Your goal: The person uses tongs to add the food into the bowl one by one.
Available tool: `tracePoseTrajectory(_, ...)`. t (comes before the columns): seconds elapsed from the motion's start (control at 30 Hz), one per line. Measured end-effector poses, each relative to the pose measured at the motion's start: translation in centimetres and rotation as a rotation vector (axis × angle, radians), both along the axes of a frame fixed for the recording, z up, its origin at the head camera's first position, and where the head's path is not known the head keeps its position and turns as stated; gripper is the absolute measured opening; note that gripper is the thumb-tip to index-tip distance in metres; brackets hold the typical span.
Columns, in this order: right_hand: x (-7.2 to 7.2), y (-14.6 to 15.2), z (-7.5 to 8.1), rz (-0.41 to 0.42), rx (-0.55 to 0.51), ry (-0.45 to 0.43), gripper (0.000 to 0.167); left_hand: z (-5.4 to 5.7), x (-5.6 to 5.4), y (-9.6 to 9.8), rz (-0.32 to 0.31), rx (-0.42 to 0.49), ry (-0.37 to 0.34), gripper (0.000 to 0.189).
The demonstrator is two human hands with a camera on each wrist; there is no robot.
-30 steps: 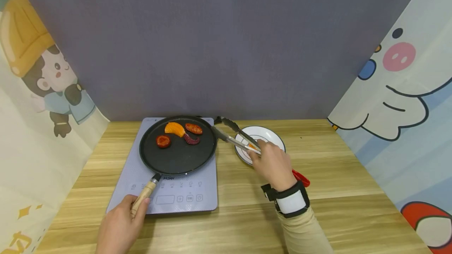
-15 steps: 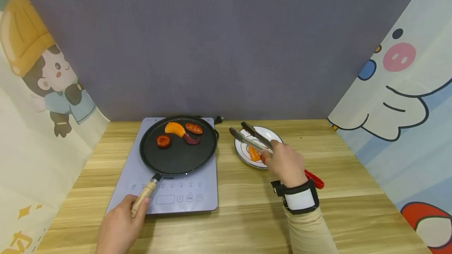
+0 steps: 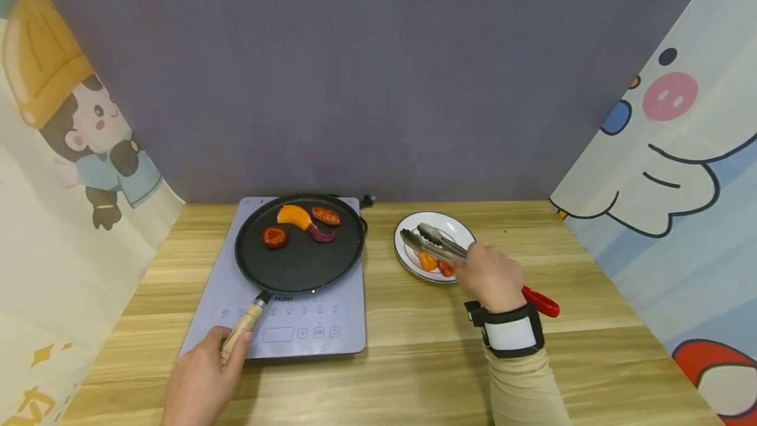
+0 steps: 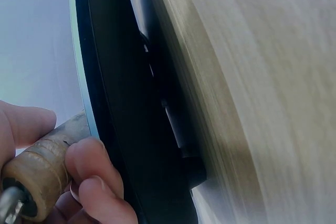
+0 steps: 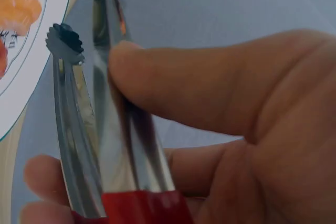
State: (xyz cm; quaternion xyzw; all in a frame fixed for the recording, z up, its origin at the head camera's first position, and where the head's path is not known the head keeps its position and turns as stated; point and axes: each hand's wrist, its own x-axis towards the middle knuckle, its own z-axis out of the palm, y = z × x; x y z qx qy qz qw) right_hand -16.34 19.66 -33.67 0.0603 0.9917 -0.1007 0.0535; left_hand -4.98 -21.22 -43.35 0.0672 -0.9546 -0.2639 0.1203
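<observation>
My left hand grips the wooden handle of a flat black frying pan; its fingers wrap the handle end in the left wrist view. On the pan lie an orange piece, a scored sausage, a purple octopus tentacle and a round reddish-brown piece. My right hand holds metal tongs with red grips, their arms spread apart and nothing between the tips. The tongs hang over a white plate, which bears an orange piece and a red piece.
Beneath the pan is a grey induction cooker with touch keys. A black plug lies behind it at the table's back edge. A grey panel stands behind the wooden table, with printed cartoon cloths at both sides.
My right hand has moved right with the tongs, their tips passing from the pan's right edge to above the plate. My left hand and the food on the pan stay where they were.
</observation>
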Motion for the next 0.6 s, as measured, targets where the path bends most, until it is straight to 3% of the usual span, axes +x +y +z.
tracePoseTrajectory(0.23, -0.28, 0.71, -0.02, -0.011, 0.008, -0.032, 0.039, -0.09, -0.03, 0.08, 0.002, -0.001, 0.018, 0.033)
tracePoseTrajectory(0.6, -0.58, 0.88, -0.36, -0.039, 0.028, -0.069, 0.045, -0.12, -0.14, -0.1, -0.003, -0.001, -0.009, 0.036)
